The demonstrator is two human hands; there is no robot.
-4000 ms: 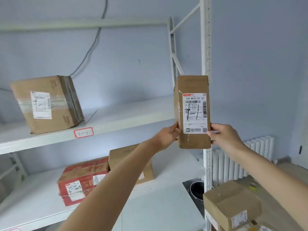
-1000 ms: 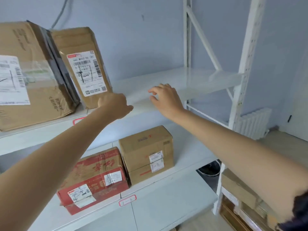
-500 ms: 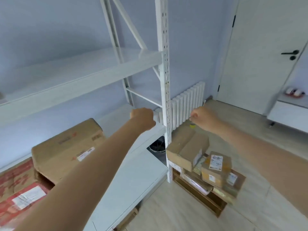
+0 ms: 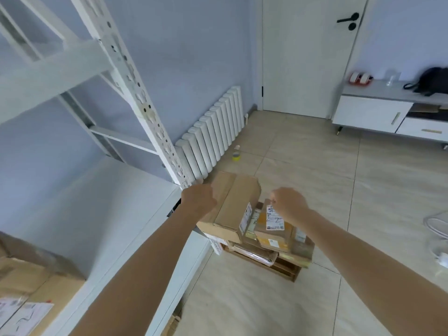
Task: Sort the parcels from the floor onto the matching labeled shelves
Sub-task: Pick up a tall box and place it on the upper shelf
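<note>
Both hands reached toward the parcel pile (image 4: pixel 264 236) stacked on the floor (image 4: pixel 315 178) beside the white shelf upright (image 4: pixel 135 98). The left hand (image 4: pixel 197 198) hung curled and held nothing above the large box (image 4: pixel 232 207). The right hand (image 4: pixel 288 203), fingers bent, hovered over a small labelled parcel (image 4: pixel 272 230); whether it gripped anything could not be told.

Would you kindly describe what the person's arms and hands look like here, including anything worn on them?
Both forearms are bare right up to the frame edge: no sleeves show in the head view. The left hand and the right hand wear no gloves, and no watch, bracelet or ring can be seen on the wrists or the backs of the hands. No markings show on them either.
</note>
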